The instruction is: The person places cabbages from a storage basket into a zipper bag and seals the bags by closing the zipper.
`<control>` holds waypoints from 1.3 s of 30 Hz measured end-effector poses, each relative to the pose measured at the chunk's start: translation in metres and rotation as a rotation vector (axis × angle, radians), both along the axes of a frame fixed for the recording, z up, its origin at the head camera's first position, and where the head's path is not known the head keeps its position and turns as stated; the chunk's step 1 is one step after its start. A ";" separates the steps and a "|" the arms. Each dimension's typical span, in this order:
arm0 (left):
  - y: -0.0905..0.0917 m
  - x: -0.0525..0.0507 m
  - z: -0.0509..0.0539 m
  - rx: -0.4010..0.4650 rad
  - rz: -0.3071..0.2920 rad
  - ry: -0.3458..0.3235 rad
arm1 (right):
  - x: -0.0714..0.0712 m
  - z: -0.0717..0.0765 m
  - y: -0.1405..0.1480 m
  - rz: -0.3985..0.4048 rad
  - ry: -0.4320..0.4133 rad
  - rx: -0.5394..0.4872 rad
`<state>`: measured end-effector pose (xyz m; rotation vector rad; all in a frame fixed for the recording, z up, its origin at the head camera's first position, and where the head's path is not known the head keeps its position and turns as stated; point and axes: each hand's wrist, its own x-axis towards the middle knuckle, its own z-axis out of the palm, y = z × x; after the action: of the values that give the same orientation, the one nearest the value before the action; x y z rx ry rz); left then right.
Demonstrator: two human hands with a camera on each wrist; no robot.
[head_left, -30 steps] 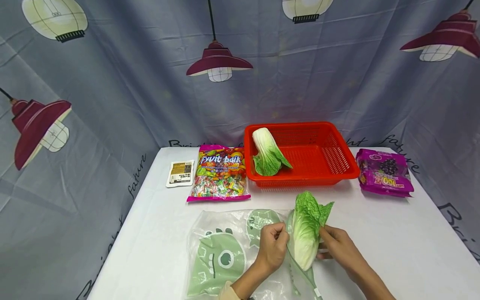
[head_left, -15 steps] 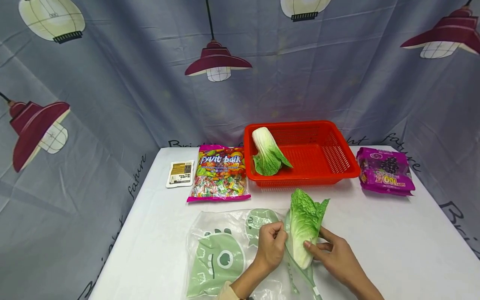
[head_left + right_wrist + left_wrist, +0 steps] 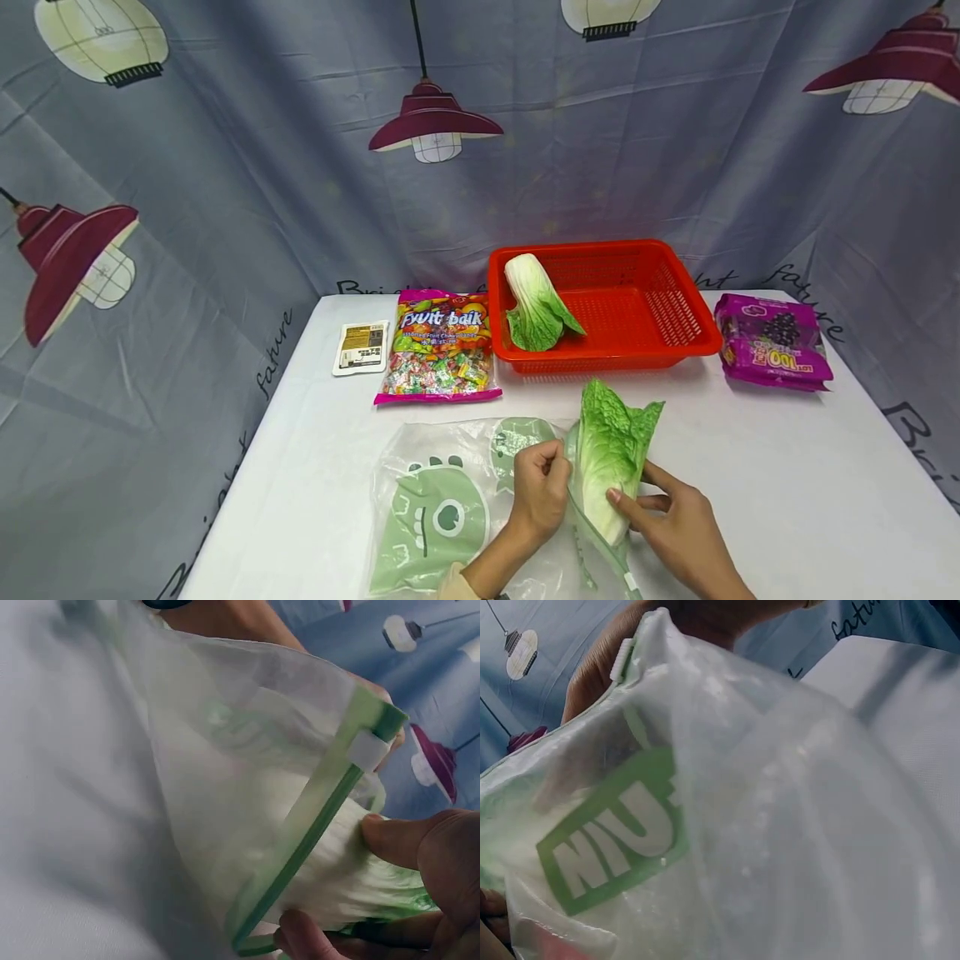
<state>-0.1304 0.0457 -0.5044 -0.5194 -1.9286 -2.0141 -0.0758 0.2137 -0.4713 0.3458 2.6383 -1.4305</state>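
"Since you can see the right hand [image 3: 675, 517], what is it doing, low and right of centre?"

"It pinches a cabbage [image 3: 611, 454], thumb on the pale stalk and fingers round the far side."

"And the cabbage?"

"Bottom of the frame, right of centre, leaves toward the top. Its white base sits in the mouth of a clear plastic bag [image 3: 435, 525], behind the green edge; the right wrist view shows it pale through the plastic."

"What about the left hand [image 3: 540, 492]?"

"Just left of the cabbage, curled tight on the bag's edge. The bag spreads to the lower left, printed with green cartoon monsters."

"Farther out?"

"Above centre, a red basket [image 3: 615, 364] holds a second cabbage [image 3: 534, 304] at its left end. A candy bag [image 3: 438, 346] lies just left of it, then a small flat packet [image 3: 361, 347]."

"To the right?"

"A purple grape packet [image 3: 775, 342], beside the basket. All of it is on a white bench [image 3: 285, 500], with a lamp-print curtain [image 3: 637, 167] across the top."
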 end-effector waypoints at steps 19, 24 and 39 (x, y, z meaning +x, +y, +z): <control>-0.004 0.002 0.002 -0.004 0.078 0.135 | 0.006 -0.014 0.003 0.188 -0.109 -0.004; -0.004 0.002 0.003 0.001 0.058 0.134 | 0.005 -0.019 0.016 0.314 -0.129 -0.069; -0.004 0.001 0.006 0.020 0.028 0.156 | 0.005 -0.034 0.015 0.286 -0.147 -0.384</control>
<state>-0.1290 0.0416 -0.4985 -0.6212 -1.8114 -1.9131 -0.0713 0.2288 -0.5052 0.0282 2.1302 -1.6868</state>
